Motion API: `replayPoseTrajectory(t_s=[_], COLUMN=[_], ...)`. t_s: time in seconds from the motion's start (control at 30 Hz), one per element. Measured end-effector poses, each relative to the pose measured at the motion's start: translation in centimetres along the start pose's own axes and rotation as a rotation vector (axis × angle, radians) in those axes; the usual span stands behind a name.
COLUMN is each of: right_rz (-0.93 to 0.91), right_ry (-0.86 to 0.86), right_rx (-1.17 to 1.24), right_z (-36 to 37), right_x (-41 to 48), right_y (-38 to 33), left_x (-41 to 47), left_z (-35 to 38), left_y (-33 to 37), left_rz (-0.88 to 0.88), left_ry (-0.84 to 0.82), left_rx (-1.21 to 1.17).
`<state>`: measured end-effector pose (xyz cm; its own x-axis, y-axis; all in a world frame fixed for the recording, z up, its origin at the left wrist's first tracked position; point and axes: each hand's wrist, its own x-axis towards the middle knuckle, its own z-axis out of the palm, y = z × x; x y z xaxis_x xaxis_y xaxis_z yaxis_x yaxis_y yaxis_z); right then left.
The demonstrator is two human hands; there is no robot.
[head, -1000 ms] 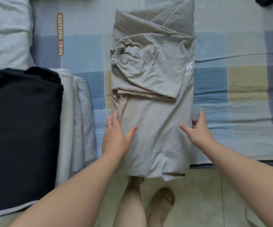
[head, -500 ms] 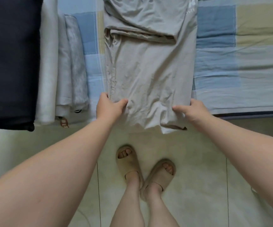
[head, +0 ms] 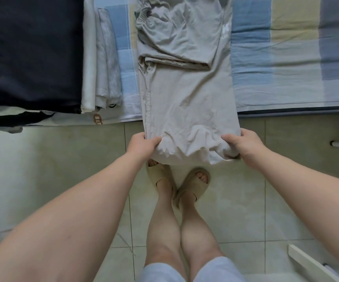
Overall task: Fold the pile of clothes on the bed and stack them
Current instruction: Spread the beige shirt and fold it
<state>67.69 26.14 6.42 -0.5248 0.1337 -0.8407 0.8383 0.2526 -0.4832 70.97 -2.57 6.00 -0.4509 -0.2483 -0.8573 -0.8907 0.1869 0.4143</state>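
Our left hand (head: 142, 145) and right hand (head: 248, 147) each grip a lower corner of the grey T-shirt (head: 187, 102), thumbs on top and fingers curled under the bunched hem. The shirt lies lengthwise on the bed (head: 286, 64) with its sides folded in. Its lower end reaches past the bed's edge, above the tiled floor (head: 62, 169). Left of the shirt, near it, sits the stack of folded clothes (head: 32, 51), a dark navy piece on top with white and grey layers showing along its right side. Our sandalled feet (head: 193, 184) stand below the hem.
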Motion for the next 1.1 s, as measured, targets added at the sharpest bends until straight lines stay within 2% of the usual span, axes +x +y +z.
replayPoseTrajectory(t_s=[0.17,0.3,0.53,0.67,0.83,0.93,1.03,1.1], right_rz=[0.043,0.015,-0.026,-0.002,0.214,0.283,0.246,0.226], right_ry=[-0.028,-0.052,-0.129,-0.169,-0.203,-0.127,-0.033,-0.021], right_rx=[0.104,0.209,0.342,0.35,0.436,0.543,0.667,0.646], right_z=[-3.6,-5.4,-7.9,-7.6,-5.5,-3.9,-2.7,-1.9], right_x=[-5.9,-9.1,-9.6,-5.4,2.4,7.9,13.5,15.8], right_y=[-1.8,-5.5,-19.4,-26.8,-34.6,-37.5,-38.5,-38.4], left_x=[-6.9,-10.5,-11.4,-7.7,0.1,5.0,10.6,13.5], left_z=[-0.7,-1.8,-4.5,-6.0,-7.4,-7.3,-6.9,-6.5], left_y=[1.3,4.6,18.0,25.6,33.9,37.4,38.9,39.0], left_rz=[-0.092,-0.157,-0.063,-0.158,-0.249,-0.248,-0.245,-0.211], left_ry=[-0.039,-0.098,-0.146,-0.227,-0.292,-0.278,-0.244,-0.219], left_rx=[-0.09,-0.297,-0.471,-0.508,-0.655,-0.795,-0.903,-0.912])
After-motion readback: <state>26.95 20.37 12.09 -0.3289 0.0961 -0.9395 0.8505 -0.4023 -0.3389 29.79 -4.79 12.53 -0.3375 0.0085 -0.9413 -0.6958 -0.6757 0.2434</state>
